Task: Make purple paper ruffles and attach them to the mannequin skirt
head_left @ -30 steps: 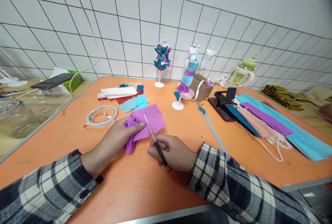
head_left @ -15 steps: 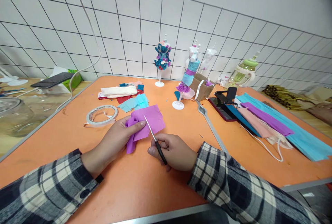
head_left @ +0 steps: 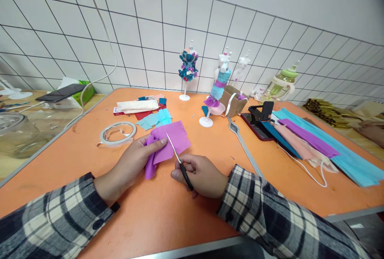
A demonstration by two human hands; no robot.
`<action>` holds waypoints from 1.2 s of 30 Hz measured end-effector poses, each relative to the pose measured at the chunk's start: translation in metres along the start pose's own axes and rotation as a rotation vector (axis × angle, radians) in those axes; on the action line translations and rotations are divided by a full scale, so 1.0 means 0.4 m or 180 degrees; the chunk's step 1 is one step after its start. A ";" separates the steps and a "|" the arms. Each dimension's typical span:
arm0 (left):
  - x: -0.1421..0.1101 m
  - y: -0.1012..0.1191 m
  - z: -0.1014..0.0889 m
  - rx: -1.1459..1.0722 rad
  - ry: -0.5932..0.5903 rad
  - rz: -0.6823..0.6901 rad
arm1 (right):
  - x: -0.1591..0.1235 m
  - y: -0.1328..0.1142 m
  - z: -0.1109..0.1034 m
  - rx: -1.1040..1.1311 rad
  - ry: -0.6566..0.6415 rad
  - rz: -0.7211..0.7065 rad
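My left hand (head_left: pixel 136 155) pinches a piece of purple crepe paper (head_left: pixel 177 137) between thumb and fingers, over the orange table. Part of the paper hangs folded below the thumb. My right hand (head_left: pixel 201 175) is closed around the black handles of a pair of scissors (head_left: pixel 185 175). The scissors' blades lie across the purple paper, pointing up and left towards my left thumb; whether they are fully closed I cannot tell. Light blue paper pieces (head_left: pixel 155 119) lie just beyond the purple paper, and a roll of double-sided tape (head_left: pixel 103 135) rests left of them.
Small mannequins on stands, one in blue frills (head_left: pixel 188 65) and one in blue and purple (head_left: pixel 218 87), stand at the back. A brown paper bag (head_left: pixel 232 101), a phone (head_left: pixel 255 125) and folded coloured paper strips (head_left: pixel 312 137) are on the right. A bottle (head_left: pixel 280 85) stands behind.
My left thumb has slid slightly left on the purple paper, whose hanging fold shifted a little. The scissors and right hand look nearly still. At the far right edge, another person's hand has appeared.
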State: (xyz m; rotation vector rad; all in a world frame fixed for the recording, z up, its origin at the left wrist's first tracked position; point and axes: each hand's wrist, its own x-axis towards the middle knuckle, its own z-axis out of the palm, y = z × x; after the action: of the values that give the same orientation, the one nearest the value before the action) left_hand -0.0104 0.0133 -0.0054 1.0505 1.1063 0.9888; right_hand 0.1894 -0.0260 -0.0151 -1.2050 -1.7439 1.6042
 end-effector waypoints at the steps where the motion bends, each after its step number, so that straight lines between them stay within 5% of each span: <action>1: 0.000 0.002 0.001 -0.0058 0.0006 0.0018 | 0.000 -0.001 0.000 0.0002 -0.0001 0.0011; 36: -0.005 -0.015 0.006 0.0327 0.0062 -0.0052 | 0.007 -0.007 0.011 0.0212 0.0002 0.0200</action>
State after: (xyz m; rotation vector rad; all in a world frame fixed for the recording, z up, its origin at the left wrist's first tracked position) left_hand -0.0079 0.0098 -0.0107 1.1147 1.1903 0.9389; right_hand 0.1835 -0.0258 -0.0139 -1.2395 -1.6539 1.6842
